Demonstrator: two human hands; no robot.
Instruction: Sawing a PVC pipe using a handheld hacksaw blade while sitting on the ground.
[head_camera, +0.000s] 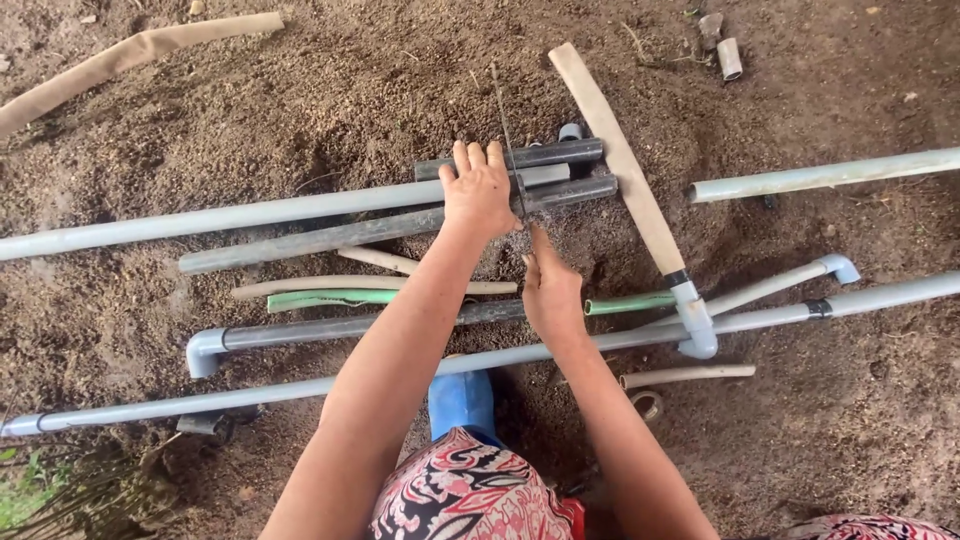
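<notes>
Currently, your left hand (478, 190) presses flat, fingers together, on the dark grey pipe (400, 226) lying left-to-right on the soil (350, 90), while your right hand (550, 290) grips a hacksaw blade (508, 150) crossing it.

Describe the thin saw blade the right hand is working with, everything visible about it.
The saw blade is a thin, dark, narrow metal strip, looking worn or rusty. It stands on edge, running away from the person, its far tip over the soil. It crosses the dark grey pipe just beside the left hand, which presses down on the pipes. The right hand grips its near end. Any teeth are too small to make out.
</notes>
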